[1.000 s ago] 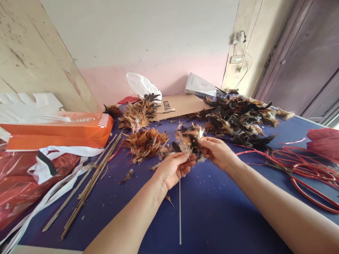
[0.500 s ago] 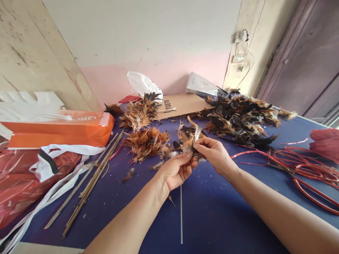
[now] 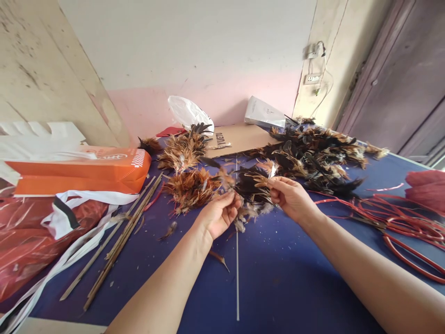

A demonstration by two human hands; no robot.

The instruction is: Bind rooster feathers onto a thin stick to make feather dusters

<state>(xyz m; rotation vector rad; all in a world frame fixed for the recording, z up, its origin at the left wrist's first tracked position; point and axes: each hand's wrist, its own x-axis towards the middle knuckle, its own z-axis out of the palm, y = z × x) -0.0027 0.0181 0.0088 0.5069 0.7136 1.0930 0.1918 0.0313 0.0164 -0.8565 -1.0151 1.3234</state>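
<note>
My left hand [image 3: 221, 214] is closed in a pinch near the middle of the table, with brown and dark feathers [image 3: 226, 179] sticking up past its fingertips. To the right, my right hand [image 3: 291, 197] pinches a tan and white feather [image 3: 271, 168] between thumb and forefinger. Between and behind the hands lies a small heap of black feathers [image 3: 251, 182], with fluffy grey down at its near side. A larger bunch of orange-brown feathers [image 3: 191, 188] rests just left of my left hand. Exactly how many feathers each hand grips is hard to tell.
Thin sticks [image 3: 121, 246] lie left on the blue table [image 3: 285, 278], by an orange bag [image 3: 79, 174]. Dark feathers [image 3: 313, 160] pile up at the right, near red-handled scissors [image 3: 413, 255] and red plastic strips [image 3: 392, 208]. A cardboard sheet [image 3: 239, 137] lies at the back.
My hands have moved apart, the left one leftward and the right one rightward. Feathers that were bunched between them are now split, and the black heap shows in the gap.
</note>
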